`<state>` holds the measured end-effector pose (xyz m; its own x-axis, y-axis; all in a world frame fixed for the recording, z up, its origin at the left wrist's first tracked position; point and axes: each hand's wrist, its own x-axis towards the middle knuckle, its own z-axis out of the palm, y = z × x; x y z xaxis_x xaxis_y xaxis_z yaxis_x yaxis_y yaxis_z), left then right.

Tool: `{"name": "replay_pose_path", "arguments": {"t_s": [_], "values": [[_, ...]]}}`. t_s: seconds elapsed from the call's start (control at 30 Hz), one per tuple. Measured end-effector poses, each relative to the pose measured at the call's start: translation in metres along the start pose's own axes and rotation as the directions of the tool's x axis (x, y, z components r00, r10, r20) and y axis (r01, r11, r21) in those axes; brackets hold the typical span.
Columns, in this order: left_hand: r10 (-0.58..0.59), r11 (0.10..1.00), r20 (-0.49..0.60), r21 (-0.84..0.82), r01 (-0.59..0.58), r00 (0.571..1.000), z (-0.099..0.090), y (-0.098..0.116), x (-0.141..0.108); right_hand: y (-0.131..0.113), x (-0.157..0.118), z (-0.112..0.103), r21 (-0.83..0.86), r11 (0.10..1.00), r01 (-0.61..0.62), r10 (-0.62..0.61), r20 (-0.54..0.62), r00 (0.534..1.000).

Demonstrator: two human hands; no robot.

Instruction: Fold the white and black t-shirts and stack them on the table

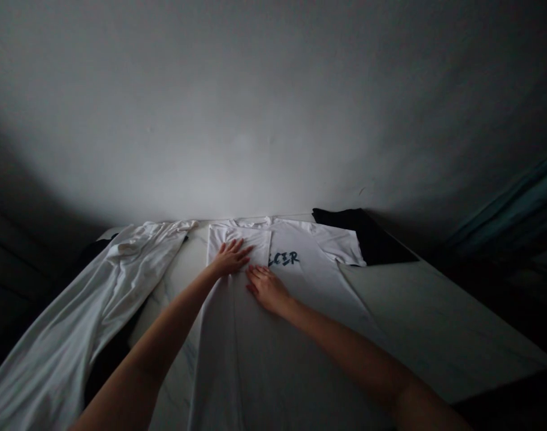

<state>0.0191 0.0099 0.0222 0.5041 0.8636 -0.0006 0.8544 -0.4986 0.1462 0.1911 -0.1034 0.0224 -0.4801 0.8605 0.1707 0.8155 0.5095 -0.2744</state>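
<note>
A white T-shirt with dark lettering across its chest lies flat on the table, its collar toward the wall. Its left side is folded inward, and the folded sleeve lies over part of the lettering. My left hand rests palm down on that folded part, fingers spread. Just below and to the right, my right hand presses flat on the shirt near the fold's edge, fingers stretched out. The right sleeve of the shirt reaches out unfolded.
Crumpled white cloth hangs over the left side of the table, with something dark under it. Dark folded fabric lies at the back right. The pale marbled table stands against a grey wall.
</note>
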Motion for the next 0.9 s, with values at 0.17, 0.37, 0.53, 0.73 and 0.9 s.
{"name": "replay_pose_path", "arguments": {"t_s": [0.17,0.37,0.53,0.73,0.9], "values": [[0.025,0.999,0.002,0.03,-0.025,1.0,0.007,0.022,-0.021,0.009,0.009,-0.03,0.03,0.997,-0.067,0.065,0.059,0.996],[0.107,0.994,-0.016,-0.007,-0.108,0.994,0.024,0.038,-0.049,0.039,0.101,-0.043,0.101,0.99,-0.093,0.092,0.016,0.996],[0.132,0.99,0.028,-0.059,-0.13,0.991,0.019,0.044,-0.063,0.057,0.145,-0.022,0.114,0.992,0.052,-0.061,0.086,0.994],[0.2,0.972,0.065,-0.137,-0.19,0.978,0.013,0.046,-0.075,0.055,0.168,-0.01,0.052,0.998,0.017,-0.018,0.024,1.0],[0.206,0.965,0.058,-0.179,-0.193,0.977,0.016,0.046,-0.076,0.029,0.192,0.008,0.067,0.989,0.132,-0.137,0.071,0.988]]}}
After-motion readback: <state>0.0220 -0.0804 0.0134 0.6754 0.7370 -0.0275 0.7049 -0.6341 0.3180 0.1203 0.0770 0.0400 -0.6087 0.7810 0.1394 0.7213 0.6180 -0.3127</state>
